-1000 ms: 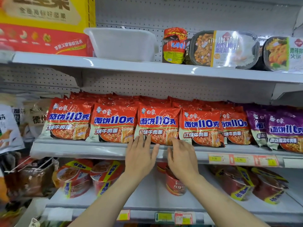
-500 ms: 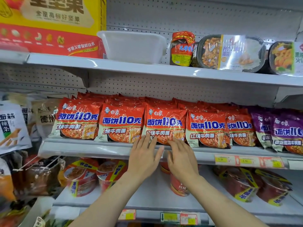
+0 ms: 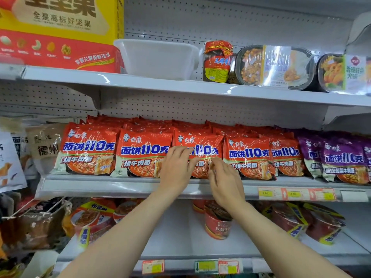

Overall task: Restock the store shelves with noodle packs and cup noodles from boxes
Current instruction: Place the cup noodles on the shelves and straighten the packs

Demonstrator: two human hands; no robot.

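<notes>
The red noodle packs point(image 3: 144, 151) stand in a row on the middle shelf point(image 3: 112, 185), front faces out, more rows packed behind them, with purple packs point(image 3: 341, 159) at the far right. They look light and soft: thin crinkly film round a brittle noodle block, so they should give under a push, slide easily on the metal shelf, and crack inside if squeezed hard. The best hold would likely be flat across the face or by the side edges, not the flimsy top seam

The left hand point(image 3: 176, 169) lies against the lower face of the middle red pack point(image 3: 200, 145), fingers point(image 3: 180, 152) nearly straight and a little spread, touching the film and gripping nothing. The right hand point(image 3: 222, 181), just beside it, has its fingers loosely bent with the tips at the same pack's bottom edge; whether they pinch the film or only touch it I cannot tell, as the tips are blurred

On the lower shelf, cup noodles point(image 3: 217, 225) stand under the right wrist
</notes>
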